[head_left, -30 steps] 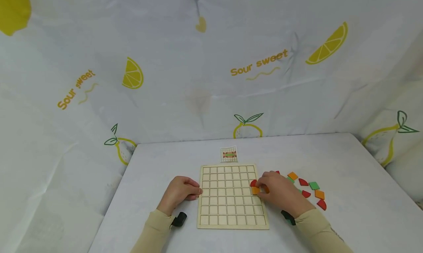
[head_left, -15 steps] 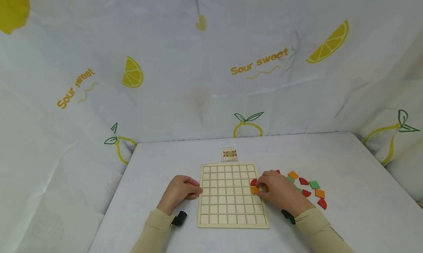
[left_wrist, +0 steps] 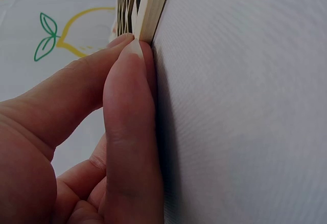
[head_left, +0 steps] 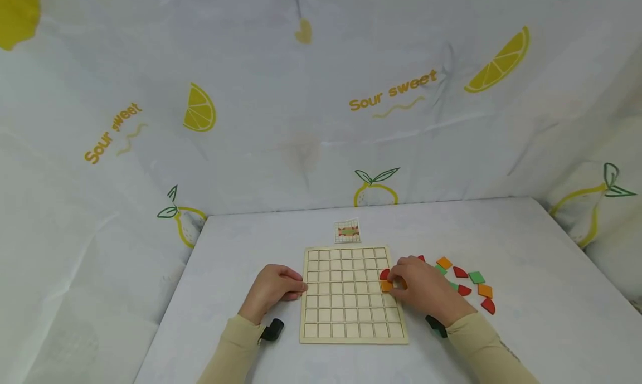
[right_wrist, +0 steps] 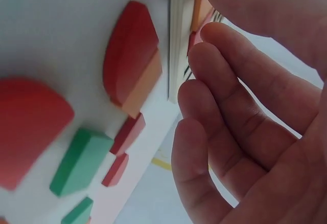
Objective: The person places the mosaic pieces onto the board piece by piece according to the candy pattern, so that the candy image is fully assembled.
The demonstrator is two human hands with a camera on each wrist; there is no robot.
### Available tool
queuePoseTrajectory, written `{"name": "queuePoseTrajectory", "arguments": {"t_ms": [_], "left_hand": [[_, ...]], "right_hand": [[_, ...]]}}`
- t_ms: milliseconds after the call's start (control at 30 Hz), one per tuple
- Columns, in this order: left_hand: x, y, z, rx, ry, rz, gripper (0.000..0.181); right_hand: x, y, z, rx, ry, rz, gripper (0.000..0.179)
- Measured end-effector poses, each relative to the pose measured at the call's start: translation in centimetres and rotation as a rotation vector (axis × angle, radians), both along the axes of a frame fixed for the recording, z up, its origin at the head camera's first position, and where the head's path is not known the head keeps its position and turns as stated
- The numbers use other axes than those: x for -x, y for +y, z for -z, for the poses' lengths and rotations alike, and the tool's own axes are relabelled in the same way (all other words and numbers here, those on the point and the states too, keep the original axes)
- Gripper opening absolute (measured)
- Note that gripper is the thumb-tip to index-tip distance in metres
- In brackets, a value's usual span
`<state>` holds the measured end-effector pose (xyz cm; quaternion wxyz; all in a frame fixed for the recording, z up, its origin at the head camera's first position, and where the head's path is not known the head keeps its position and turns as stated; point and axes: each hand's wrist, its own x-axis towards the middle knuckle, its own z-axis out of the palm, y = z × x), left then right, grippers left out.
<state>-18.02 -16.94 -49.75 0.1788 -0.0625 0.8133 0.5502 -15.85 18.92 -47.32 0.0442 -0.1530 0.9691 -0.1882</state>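
Observation:
A pale wooden grid board [head_left: 346, 301] lies flat in front of me. At its left edge, my left hand [head_left: 275, 289] pinches the rim; the left wrist view shows thumb and index finger [left_wrist: 130, 96] meeting at the board's corner edge. An orange square tile [head_left: 386, 286] sits in a cell of the rightmost column, with a red quarter-round tile [head_left: 384, 274] in the cell behind it. My right hand [head_left: 423, 286] has thumb and index finger at the orange tile, pinching it at its edges. The other fingers [right_wrist: 204, 101] curl beside the board.
Loose red, green and orange tiles, such as a green one [head_left: 476, 277] and a red quarter-round [head_left: 488, 306], are spread right of the board, some partly behind the right hand. Behind the board lies a small pattern card [head_left: 347, 231]. A printed cloth hangs at the back.
The head view has tilted slightly, so everything sits a little higher in it. Both hands keep their places at the board.

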Motion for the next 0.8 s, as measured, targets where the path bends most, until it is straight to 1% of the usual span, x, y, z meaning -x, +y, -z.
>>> {"name": "queuePoseTrajectory", "arguments": {"t_ms": [167,267,400,567,700,800], "left_hand": [[-0.1,-0.2,0.1,0.01,-0.002,-0.012,0.025],[-0.1,-0.2,0.2,0.005,-0.004,-0.008,0.025],[0.0,-0.1,0.3,0.003,0.002,0.0,0.026],[0.0,0.1,0.3,0.01,0.012,0.01,0.026],[0.1,0.0,0.3,0.018,0.008,0.006,0.027],[0.2,0.1,0.2,0.019,0.002,0.004,0.027]], "right_hand": [[-0.2,0.9,-0.4,-0.015,0.028,0.002,0.013],[-0.6,2.1,-0.8,-0.02,0.013,0.026,0.01],[-1.3,4.3,-1.2,-0.015,-0.012,0.067,0.012],[-2.0,7.6,-1.1,-0.012,-0.036,0.121,0.016],[-2.5,10.0,-1.1,-0.028,-0.03,0.126,0.014],[-2.7,11.5,-1.2,-0.041,-0.043,0.131,0.013]]}}
